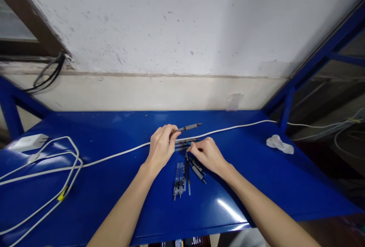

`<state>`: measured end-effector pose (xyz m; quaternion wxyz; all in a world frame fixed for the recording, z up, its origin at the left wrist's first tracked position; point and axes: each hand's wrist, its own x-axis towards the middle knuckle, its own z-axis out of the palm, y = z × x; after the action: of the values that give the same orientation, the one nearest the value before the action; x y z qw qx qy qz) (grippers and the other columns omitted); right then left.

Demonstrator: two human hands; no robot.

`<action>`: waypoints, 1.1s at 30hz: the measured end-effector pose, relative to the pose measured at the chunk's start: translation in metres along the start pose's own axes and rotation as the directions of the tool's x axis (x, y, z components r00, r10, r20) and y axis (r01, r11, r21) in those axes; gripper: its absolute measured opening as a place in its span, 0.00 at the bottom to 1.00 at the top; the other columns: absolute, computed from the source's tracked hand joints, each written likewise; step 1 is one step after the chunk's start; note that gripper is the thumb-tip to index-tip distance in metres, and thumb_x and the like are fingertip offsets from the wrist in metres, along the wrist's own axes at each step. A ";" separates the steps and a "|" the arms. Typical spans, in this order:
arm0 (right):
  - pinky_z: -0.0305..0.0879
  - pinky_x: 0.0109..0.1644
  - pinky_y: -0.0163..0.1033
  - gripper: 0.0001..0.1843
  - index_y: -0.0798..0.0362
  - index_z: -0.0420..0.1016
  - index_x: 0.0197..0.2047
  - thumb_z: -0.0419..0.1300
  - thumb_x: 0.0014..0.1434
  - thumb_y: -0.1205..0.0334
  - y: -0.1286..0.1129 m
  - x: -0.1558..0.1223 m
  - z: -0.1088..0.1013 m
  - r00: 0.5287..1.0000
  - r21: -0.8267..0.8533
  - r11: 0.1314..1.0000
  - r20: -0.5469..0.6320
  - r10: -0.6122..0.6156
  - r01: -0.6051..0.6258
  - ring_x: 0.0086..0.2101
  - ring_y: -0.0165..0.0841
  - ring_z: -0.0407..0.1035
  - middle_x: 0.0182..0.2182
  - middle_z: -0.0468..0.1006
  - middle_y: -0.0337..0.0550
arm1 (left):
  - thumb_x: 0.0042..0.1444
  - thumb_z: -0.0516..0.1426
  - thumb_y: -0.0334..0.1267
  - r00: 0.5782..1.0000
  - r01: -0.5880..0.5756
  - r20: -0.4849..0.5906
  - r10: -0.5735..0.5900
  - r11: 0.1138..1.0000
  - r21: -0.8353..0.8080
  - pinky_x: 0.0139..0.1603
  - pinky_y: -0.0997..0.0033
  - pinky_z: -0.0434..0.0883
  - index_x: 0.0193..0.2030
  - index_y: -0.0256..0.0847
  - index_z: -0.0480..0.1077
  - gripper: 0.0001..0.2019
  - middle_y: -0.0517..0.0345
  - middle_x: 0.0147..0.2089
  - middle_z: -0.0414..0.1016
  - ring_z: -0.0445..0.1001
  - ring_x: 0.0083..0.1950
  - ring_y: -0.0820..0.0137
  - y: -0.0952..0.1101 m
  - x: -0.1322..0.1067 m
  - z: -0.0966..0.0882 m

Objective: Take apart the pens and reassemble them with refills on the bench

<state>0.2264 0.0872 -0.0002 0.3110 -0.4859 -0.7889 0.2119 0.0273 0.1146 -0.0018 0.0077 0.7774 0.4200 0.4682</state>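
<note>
Head view, left hand [162, 143] pinching pen [191, 127] (grey-gripped), right hand [210, 152] near refills [188, 176]

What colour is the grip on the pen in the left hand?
Grey; the grip on the pen in the left hand shows best in the head view.

head camera looks forward, down at blue table [242, 155].
</note>
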 end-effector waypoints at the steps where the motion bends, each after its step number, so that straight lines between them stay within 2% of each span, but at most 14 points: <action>1: 0.46 0.26 0.36 0.29 0.57 0.80 0.21 0.51 0.70 0.57 0.001 0.000 0.001 1.000 -0.002 1.000 0.000 -0.003 0.003 0.17 0.26 0.52 0.13 0.58 0.35 | 0.72 0.53 0.36 1.000 0.005 0.003 -0.005 1.000 0.000 0.39 0.68 0.68 0.44 0.42 0.67 0.04 0.58 0.36 0.76 0.74 0.36 0.68 0.001 0.000 0.001; 4: 0.46 0.26 0.36 0.28 0.57 0.77 0.18 0.52 0.68 0.60 0.000 0.000 0.002 1.000 -0.016 1.000 0.017 -0.017 0.018 0.17 0.25 0.50 0.13 0.55 0.34 | 0.72 0.52 0.36 1.000 0.010 0.008 -0.010 1.000 0.003 0.39 0.68 0.69 0.45 0.42 0.67 0.04 0.58 0.37 0.77 0.75 0.36 0.68 0.001 0.000 0.000; 10: 0.47 0.27 0.35 0.29 0.55 0.63 0.12 0.53 0.66 0.62 -0.004 0.000 0.005 0.999 -0.043 0.999 0.039 -0.019 0.021 0.17 0.23 0.48 0.14 0.50 0.33 | 0.72 0.52 0.36 0.999 0.023 0.042 -0.022 0.999 -0.028 0.38 0.69 0.68 0.45 0.42 0.67 0.03 0.59 0.37 0.77 0.76 0.36 0.68 0.001 -0.001 -0.002; 14: 0.46 0.25 0.35 0.31 0.55 0.65 0.12 0.53 0.68 0.60 -0.003 -0.003 0.007 0.999 -0.016 0.999 0.027 -0.043 0.043 0.17 0.23 0.47 0.13 0.53 0.34 | 0.72 0.52 0.35 0.991 0.028 0.131 -0.026 1.000 -0.008 0.39 0.67 0.67 0.44 0.43 0.68 0.05 0.59 0.37 0.78 0.75 0.37 0.67 0.002 -0.001 0.001; 16: 0.48 0.25 0.36 0.31 0.55 0.71 0.14 0.52 0.69 0.58 -0.002 -0.005 0.004 0.996 0.020 0.998 -0.065 -0.059 0.061 0.16 0.24 0.50 0.12 0.58 0.35 | 0.72 0.53 0.35 0.986 0.002 0.168 -0.002 1.000 -0.004 0.40 0.66 0.67 0.42 0.43 0.69 0.06 0.59 0.37 0.77 0.74 0.37 0.67 0.001 -0.001 0.001; 17: 0.49 0.25 0.36 0.31 0.55 0.74 0.16 0.51 0.70 0.57 -0.001 -0.006 0.002 0.986 0.041 0.997 -0.158 -0.058 0.065 0.16 0.25 0.52 0.13 0.61 0.36 | 0.72 0.53 0.34 0.984 -0.015 0.179 0.015 1.000 -0.002 0.40 0.66 0.66 0.42 0.43 0.69 0.06 0.59 0.37 0.77 0.73 0.37 0.67 0.001 -0.001 0.001; 18: 0.50 0.25 0.37 0.31 0.55 0.76 0.18 0.51 0.71 0.56 0.000 -0.007 -0.001 0.961 0.061 0.996 -0.273 -0.047 0.067 0.16 0.26 0.54 0.13 0.64 0.37 | 0.72 0.53 0.34 0.982 -0.035 0.184 0.034 0.999 0.001 0.40 0.65 0.66 0.41 0.42 0.69 0.06 0.59 0.36 0.76 0.72 0.37 0.67 0.000 0.000 0.000; 20: 0.52 0.26 0.38 0.31 0.55 0.79 0.22 0.49 0.73 0.54 0.001 -0.008 -0.008 0.871 0.101 0.993 -0.491 0.000 0.057 0.17 0.27 0.57 0.14 0.67 0.39 | 0.72 0.53 0.34 0.978 -0.067 0.198 0.063 0.998 0.010 0.40 0.65 0.66 0.41 0.41 0.70 0.07 0.58 0.37 0.75 0.71 0.38 0.67 0.000 0.002 -0.003; 21: 0.53 0.27 0.38 0.31 0.55 0.80 0.24 0.49 0.74 0.53 0.002 -0.007 -0.011 0.827 0.122 0.991 -0.562 0.031 0.046 0.17 0.28 0.57 0.15 0.66 0.39 | 0.72 0.52 0.34 0.974 -0.077 0.216 0.072 0.997 0.014 0.41 0.64 0.65 0.41 0.41 0.70 0.08 0.57 0.38 0.75 0.71 0.39 0.66 0.000 0.003 -0.005; 22: 0.53 0.28 0.39 0.30 0.54 0.80 0.26 0.48 0.74 0.52 0.003 -0.006 -0.013 0.795 0.145 0.989 -0.604 0.060 0.035 0.18 0.29 0.58 0.16 0.65 0.38 | 0.72 0.52 0.34 0.967 -0.083 0.244 0.077 0.996 0.016 0.41 0.64 0.65 0.41 0.40 0.70 0.08 0.56 0.39 0.75 0.71 0.40 0.66 0.001 0.004 -0.008; 24: 0.53 0.30 0.39 0.29 0.54 0.80 0.31 0.46 0.75 0.51 0.006 -0.004 -0.016 0.772 0.187 0.982 -0.626 0.110 0.011 0.21 0.30 0.59 0.19 0.65 0.38 | 0.72 0.53 0.34 0.936 -0.092 0.340 0.087 0.996 -0.002 0.42 0.63 0.65 0.39 0.41 0.71 0.09 0.56 0.40 0.74 0.70 0.41 0.66 0.003 0.006 -0.015; 27: 0.52 0.29 0.38 0.27 0.53 0.79 0.34 0.45 0.75 0.51 0.011 -0.001 -0.013 0.811 0.197 0.980 -0.569 0.139 -0.030 0.22 0.30 0.57 0.19 0.62 0.36 | 0.69 0.57 0.34 0.851 -0.105 0.512 0.118 0.993 -0.055 0.47 0.61 0.67 0.35 0.41 0.72 0.09 0.58 0.40 0.74 0.71 0.41 0.66 0.009 0.006 -0.025; 29: 0.50 0.28 0.38 0.27 0.53 0.79 0.33 0.45 0.75 0.51 0.015 0.000 -0.011 0.848 0.167 0.985 -0.513 0.130 -0.050 0.20 0.29 0.55 0.18 0.60 0.34 | 0.67 0.59 0.34 0.811 -0.112 0.570 0.130 0.991 -0.066 0.50 0.59 0.68 0.33 0.42 0.72 0.09 0.58 0.40 0.73 0.71 0.42 0.66 0.012 0.005 -0.028; 33: 0.52 0.29 0.37 0.26 0.53 0.77 0.31 0.46 0.75 0.54 0.019 0.001 -0.012 0.895 0.066 0.997 -0.442 0.060 -0.035 0.20 0.28 0.57 0.18 0.65 0.36 | 0.66 0.59 0.35 0.811 -0.146 0.570 0.129 0.989 -0.016 0.49 0.59 0.67 0.34 0.42 0.73 0.08 0.57 0.39 0.74 0.72 0.42 0.65 0.012 0.002 -0.025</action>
<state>0.2467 0.0973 -0.0035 0.4907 -0.5315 -0.6790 0.1253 0.0170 0.0988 0.0184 0.0877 0.9099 0.3481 0.2080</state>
